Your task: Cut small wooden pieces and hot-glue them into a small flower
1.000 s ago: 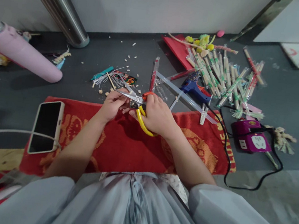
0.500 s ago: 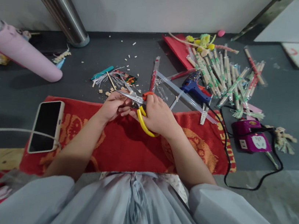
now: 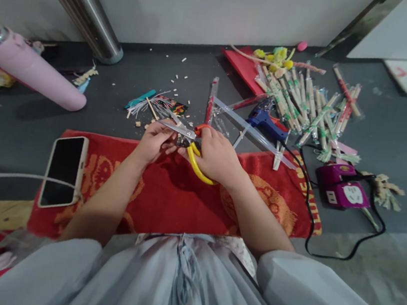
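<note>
My right hand [image 3: 218, 155] is closed round the yellow and orange handles of a pair of scissors [image 3: 190, 140], whose metal blades point left. My left hand [image 3: 155, 142] sits just left of it, fingers pinched under the blades on something small that I cannot make out. Both hands hover over the far edge of a red patterned cloth [image 3: 175, 194] on the dark floor. Small cut wooden bits [image 3: 176, 75] lie scattered beyond the hands.
A phone [image 3: 63, 170] with a white cable lies on the cloth's left. A blue glue gun [image 3: 266, 122], wrapped chopsticks [image 3: 301, 103], a purple power strip [image 3: 342, 187] with black cord sit right. A pink bottle [image 3: 33, 70] and a metal post [image 3: 83, 9] stand left.
Almost nothing moved; both hands stay together at the scissors, with only a slight shift of the fingers and of the camera.
</note>
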